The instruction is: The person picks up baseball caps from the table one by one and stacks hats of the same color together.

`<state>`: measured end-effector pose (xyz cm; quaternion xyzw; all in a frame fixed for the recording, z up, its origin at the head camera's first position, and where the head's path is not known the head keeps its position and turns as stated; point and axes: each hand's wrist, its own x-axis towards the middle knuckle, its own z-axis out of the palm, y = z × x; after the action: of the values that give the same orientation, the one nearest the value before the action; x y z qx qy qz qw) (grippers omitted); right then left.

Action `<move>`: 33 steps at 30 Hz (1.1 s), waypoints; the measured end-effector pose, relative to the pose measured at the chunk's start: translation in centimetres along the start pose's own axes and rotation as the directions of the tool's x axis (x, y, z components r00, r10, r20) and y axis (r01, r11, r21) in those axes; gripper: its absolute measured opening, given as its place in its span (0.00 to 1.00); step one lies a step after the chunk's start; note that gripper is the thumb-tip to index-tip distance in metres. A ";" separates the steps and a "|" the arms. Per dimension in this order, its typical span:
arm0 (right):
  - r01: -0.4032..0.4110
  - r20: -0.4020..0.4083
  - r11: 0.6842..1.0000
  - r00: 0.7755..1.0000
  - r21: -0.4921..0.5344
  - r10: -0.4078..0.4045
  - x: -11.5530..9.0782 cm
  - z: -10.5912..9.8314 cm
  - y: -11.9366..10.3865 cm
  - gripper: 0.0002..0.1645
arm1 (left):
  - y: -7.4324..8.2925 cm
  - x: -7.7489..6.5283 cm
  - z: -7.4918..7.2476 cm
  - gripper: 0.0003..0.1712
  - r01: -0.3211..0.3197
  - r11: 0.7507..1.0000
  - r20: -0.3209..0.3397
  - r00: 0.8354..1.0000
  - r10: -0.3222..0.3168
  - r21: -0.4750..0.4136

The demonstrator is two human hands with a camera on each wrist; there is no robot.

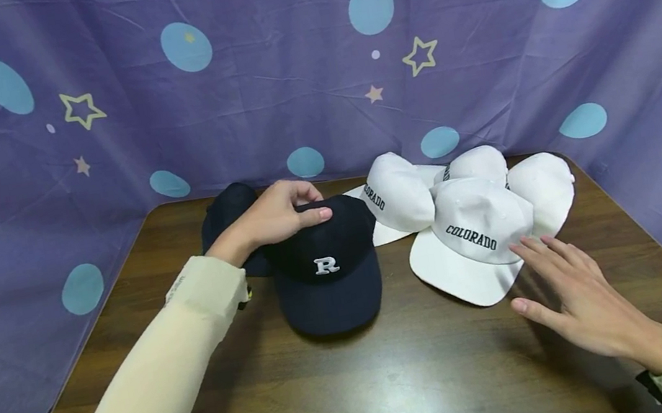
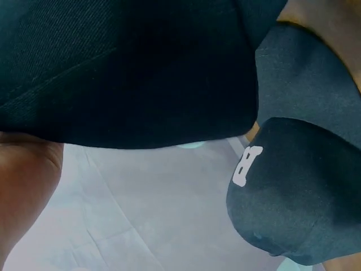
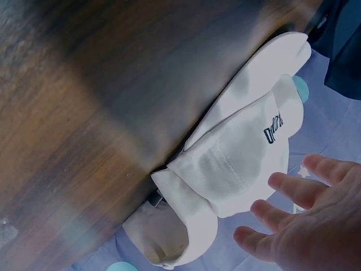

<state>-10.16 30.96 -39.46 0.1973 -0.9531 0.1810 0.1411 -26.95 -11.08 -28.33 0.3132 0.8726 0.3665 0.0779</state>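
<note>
A navy cap [image 1: 333, 264] with a white letter R faces the near side of the table. My left hand [image 1: 277, 212] grips the top of its crown, thumb along the front and fingers bent behind it. In the left wrist view this navy cap [image 2: 141, 73] fills the upper part. A second navy cap [image 1: 229, 207] lies behind it, partly hidden by the hand; its white letter shows in the left wrist view. My right hand [image 1: 577, 300], fingers spread, hovers beside the front white cap [image 1: 479, 229] lettered COLORADO, fingertips overlapping its edge in the head view.
More white caps are bunched behind the front one: one at left [image 1: 397, 192], others at back and right [image 1: 545, 189]. The wooden table [image 1: 323, 398] reaches back to a purple curtain [image 1: 297, 80] with stars and blue dots.
</note>
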 end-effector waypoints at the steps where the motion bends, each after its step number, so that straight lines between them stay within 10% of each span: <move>1: 0.001 0.000 1.000 1.000 0.001 -0.001 0.0 0.0 0.0 0.47 | 0.1 -0.1 0.0 0.11 -0.003 1.000 0.005 1.000 0.003 -0.009; 33: 0.019 -0.015 1.000 1.000 0.021 -0.018 0.2 0.1 -0.5 0.50 | -0.3 -3.5 2.1 0.13 0.056 0.971 0.128 0.991 -0.026 -0.232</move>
<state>-10.13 30.47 -39.33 0.2062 -0.9482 0.1911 0.1477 -23.58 -12.10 -30.41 0.3059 0.8229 0.4452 0.1761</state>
